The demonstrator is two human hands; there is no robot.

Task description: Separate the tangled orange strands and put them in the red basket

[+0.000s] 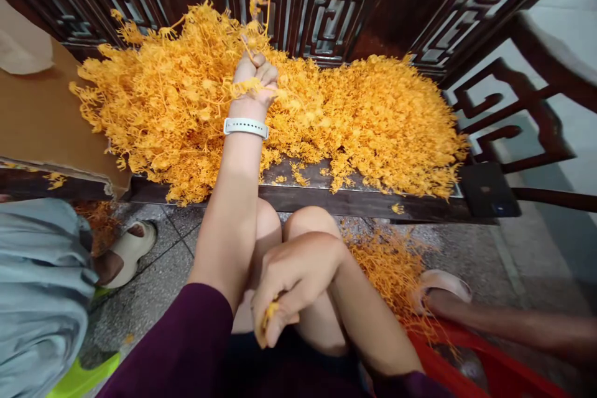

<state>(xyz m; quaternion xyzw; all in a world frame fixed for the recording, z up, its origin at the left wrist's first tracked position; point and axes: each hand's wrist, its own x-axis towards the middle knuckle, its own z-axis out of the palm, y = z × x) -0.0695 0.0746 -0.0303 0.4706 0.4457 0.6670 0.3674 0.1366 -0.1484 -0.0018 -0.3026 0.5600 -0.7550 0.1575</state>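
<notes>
A large heap of orange-yellow plastic flower pieces (373,112) covers the dark wooden bench (303,194). My left hand (257,79), with a pale watch band (246,127) on its wrist, is closed round an orange flower stem (268,9) over the left part of the heap; the stem's curly tip rises above the fingers. Down over my lap, my right hand (298,280) is curled, thumb against fingers, round a small orange piece (270,313) that is mostly hidden.
A cardboard box (56,112) stands at the left. A dark phone (491,189) lies at the bench's right end. Orange strands (387,267) cover the floor near a person's foot (443,289). Another person's shoe (133,252) is at the left, and a red stool (485,360) at lower right.
</notes>
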